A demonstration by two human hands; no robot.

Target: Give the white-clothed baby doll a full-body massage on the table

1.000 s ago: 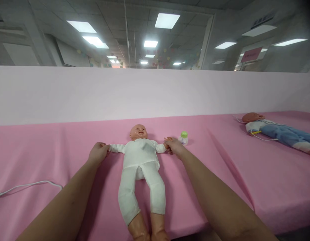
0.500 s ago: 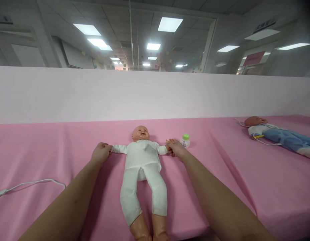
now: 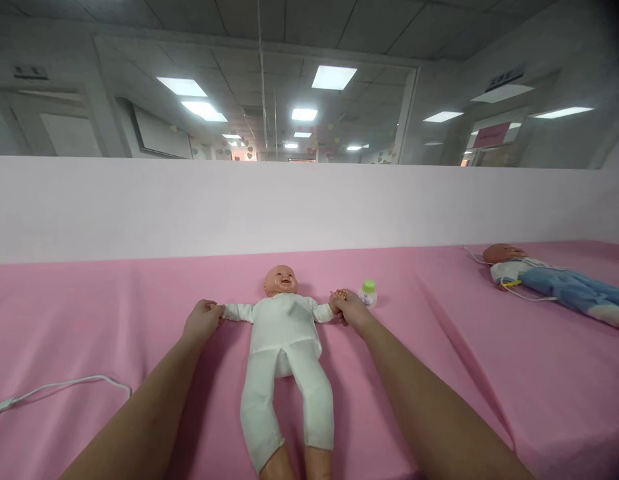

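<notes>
A baby doll [image 3: 285, 327] with a white cloth body lies face up on the pink sheet [image 3: 379, 387], its arms spread to both sides. My left hand [image 3: 203, 321] is closed around the doll's hand at the left, which my fingers mostly cover. On the other side, my right hand [image 3: 353, 311] grips the doll's other hand, whose small fingers stick out above my grip. A small clear bottle with a green cap [image 3: 368, 294] stands just behind my right hand, close to it.
Another doll in blue clothes [image 3: 564, 283] lies at the right, with a thin white tube and a yellow piece by it. A white cable [image 3: 74, 381] runs across the sheet at the left. Behind the bed rises a white low wall [image 3: 289, 207] with glass above.
The whole view has shifted, so everything sits a little lower in the picture. Both hands keep their hold on the doll's hands, and the doll's pose looks the same.
</notes>
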